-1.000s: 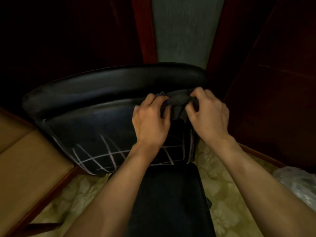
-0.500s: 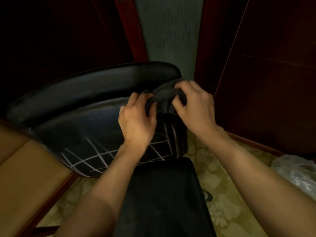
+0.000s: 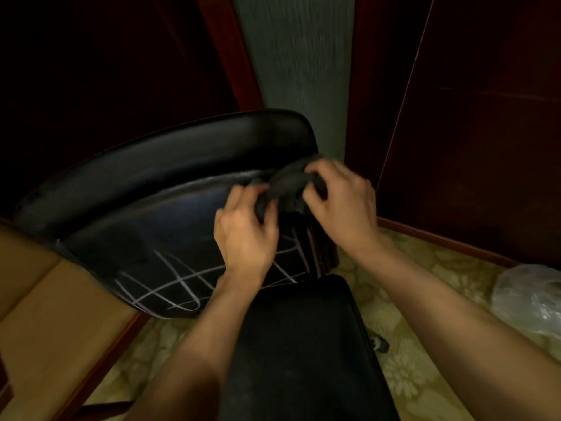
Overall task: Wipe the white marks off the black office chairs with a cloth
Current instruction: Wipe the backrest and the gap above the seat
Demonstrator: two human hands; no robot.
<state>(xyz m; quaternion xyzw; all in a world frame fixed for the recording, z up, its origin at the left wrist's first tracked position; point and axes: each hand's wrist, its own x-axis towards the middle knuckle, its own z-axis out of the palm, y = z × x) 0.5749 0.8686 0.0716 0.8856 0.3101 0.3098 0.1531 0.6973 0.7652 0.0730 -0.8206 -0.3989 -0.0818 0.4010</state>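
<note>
- My left hand (image 3: 246,235) and my right hand (image 3: 343,202) are both up at the back of a black chair (image 3: 158,183).
- Between them I hold a dark cloth (image 3: 288,189). It is all bunched up, right by the top right side of the chair back.
- The fingers of my left hand are curled and pinch the left end of the cloth.
- The fingers of my right hand are curled over the right end of the cloth and grip it.
- The cloth looks like it touches the chair back, but it is a bit blurry there, so I cannot tell for sure.
- White marks (image 3: 170,281) cross each other like a net on the low part of the chair back. More white lines run down under the cloth, on the right side.
- The black seat (image 3: 303,344) sits under my arms.
- The floor (image 3: 403,299) is yellow-green with a flower pattern.
- A clear plastic bag (image 3: 528,299) lies on the floor at the right.
- A tan wood worktop (image 3: 45,314) is at the left, next to the chair.
- Dark red wood panels (image 3: 470,132) stand behind the chair.
</note>
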